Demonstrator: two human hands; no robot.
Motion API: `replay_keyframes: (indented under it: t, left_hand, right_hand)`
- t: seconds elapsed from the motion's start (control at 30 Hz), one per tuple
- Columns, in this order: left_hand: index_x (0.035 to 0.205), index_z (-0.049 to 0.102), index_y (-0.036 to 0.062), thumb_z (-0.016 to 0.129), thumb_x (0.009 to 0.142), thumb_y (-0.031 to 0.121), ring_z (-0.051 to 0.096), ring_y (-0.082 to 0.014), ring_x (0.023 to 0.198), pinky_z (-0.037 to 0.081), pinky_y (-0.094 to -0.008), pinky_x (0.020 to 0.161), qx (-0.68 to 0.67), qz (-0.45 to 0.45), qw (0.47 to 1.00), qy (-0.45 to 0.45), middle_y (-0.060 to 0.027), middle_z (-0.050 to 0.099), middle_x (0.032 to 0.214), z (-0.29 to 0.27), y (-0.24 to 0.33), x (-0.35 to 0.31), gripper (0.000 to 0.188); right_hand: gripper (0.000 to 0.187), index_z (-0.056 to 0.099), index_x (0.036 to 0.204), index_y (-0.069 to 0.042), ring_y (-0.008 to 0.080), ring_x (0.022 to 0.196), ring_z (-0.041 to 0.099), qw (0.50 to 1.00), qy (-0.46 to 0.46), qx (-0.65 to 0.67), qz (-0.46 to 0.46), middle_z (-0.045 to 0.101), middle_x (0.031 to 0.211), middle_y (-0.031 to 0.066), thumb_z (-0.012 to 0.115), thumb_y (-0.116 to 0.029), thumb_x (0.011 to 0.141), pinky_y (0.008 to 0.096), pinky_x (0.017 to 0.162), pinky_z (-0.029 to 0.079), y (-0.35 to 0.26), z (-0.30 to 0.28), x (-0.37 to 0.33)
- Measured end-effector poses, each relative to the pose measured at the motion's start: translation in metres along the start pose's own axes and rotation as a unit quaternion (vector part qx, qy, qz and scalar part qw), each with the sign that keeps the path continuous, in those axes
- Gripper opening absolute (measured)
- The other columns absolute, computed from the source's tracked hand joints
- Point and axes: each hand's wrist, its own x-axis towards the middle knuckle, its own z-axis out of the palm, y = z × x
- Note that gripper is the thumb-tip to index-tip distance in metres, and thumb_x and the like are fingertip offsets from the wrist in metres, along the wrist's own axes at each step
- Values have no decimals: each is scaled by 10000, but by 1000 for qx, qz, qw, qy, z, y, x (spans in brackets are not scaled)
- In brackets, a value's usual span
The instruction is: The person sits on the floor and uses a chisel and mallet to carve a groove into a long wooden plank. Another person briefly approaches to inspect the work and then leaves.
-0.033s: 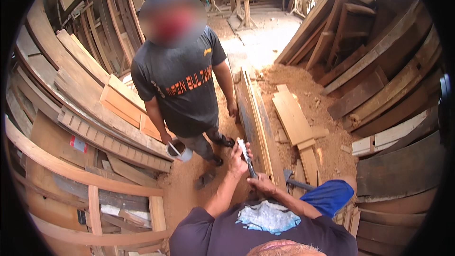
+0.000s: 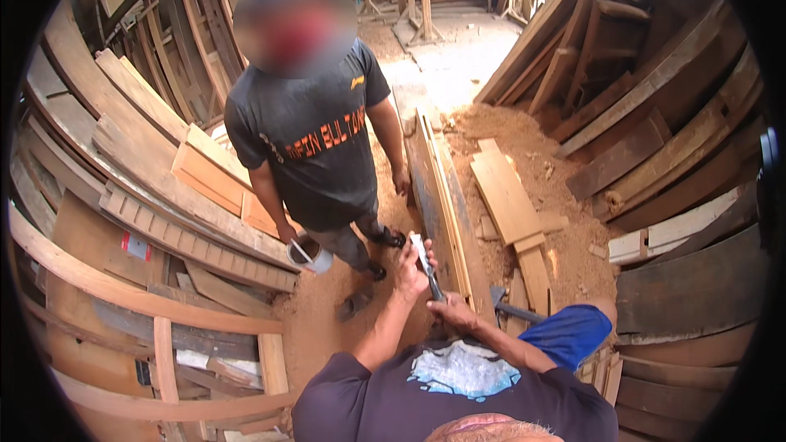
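In front of my chest, both hands are on a slim chisel-like tool (image 2: 423, 256) with a dark handle and a pale, flat blade; I cannot tell its exact kind. My left hand (image 2: 411, 277) has its fingers closed around the blade end, which points away from me. Lower down, my right hand (image 2: 452, 312) wraps the dark handle. Just right of my hands, long narrow planks (image 2: 446, 205) stretch away from me. A hammer-like tool (image 2: 516, 311) with a dark head lies beside my right forearm, near a blue-covered knee (image 2: 569, 336).
A person (image 2: 315, 131) stands ahead on the left, one hand at a grey bucket (image 2: 321, 262). Stacked boards (image 2: 155, 180) line the left, and timber (image 2: 679, 123) leans on the right. Loose boards (image 2: 508, 200) lie on sawdust. A wooden trestle (image 2: 426, 12) stands farther back.
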Motion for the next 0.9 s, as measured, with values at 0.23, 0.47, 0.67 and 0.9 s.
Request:
replay_keyframes:
  t: [0.23, 0.47, 0.67, 0.9]
  left_hand:
    - [1183, 627, 196, 649, 973, 262, 612, -202, 838, 531, -354, 686, -15, -17, 999, 39, -89, 695, 1137, 1, 0, -3, 222]
    - [1255, 605, 248, 660, 961, 265, 596, -202, 835, 515, -350, 687, -11, -4, 1000, 23, -75, 683, 1119, 8, 4, 3, 299]
    - [1371, 542, 367, 679, 944, 268, 582, -199, 831, 504, -346, 685, -4, 5, 1000, -11, -55, 662, 1093, 14, 8, -2, 460]
    - [1351, 558, 353, 673, 947, 263, 591, -206, 853, 511, -355, 698, -8, -2, 1000, -16, -53, 662, 1103, 12, 11, -2, 431]
  right_hand:
    - [273, 537, 827, -74, 112, 561, 525, 1000, -11, -25, -6, 540, 653, 6, 665, -296, 918, 288, 514, 429, -24, 4, -9]
    - [310, 541, 789, -67, 125, 587, 545, 999, -18, -41, -10, 558, 646, 21, 652, -332, 906, 294, 548, 433, -40, 1, -6]
    - [305, 539, 789, -69, 121, 589, 538, 999, -17, -50, -3, 558, 647, 17, 651, -326, 910, 292, 544, 429, -42, 2, -8]
    - [290, 536, 803, -70, 119, 587, 529, 999, -25, -43, 0, 556, 661, 13, 660, -309, 911, 287, 540, 425, -41, 1, -7]
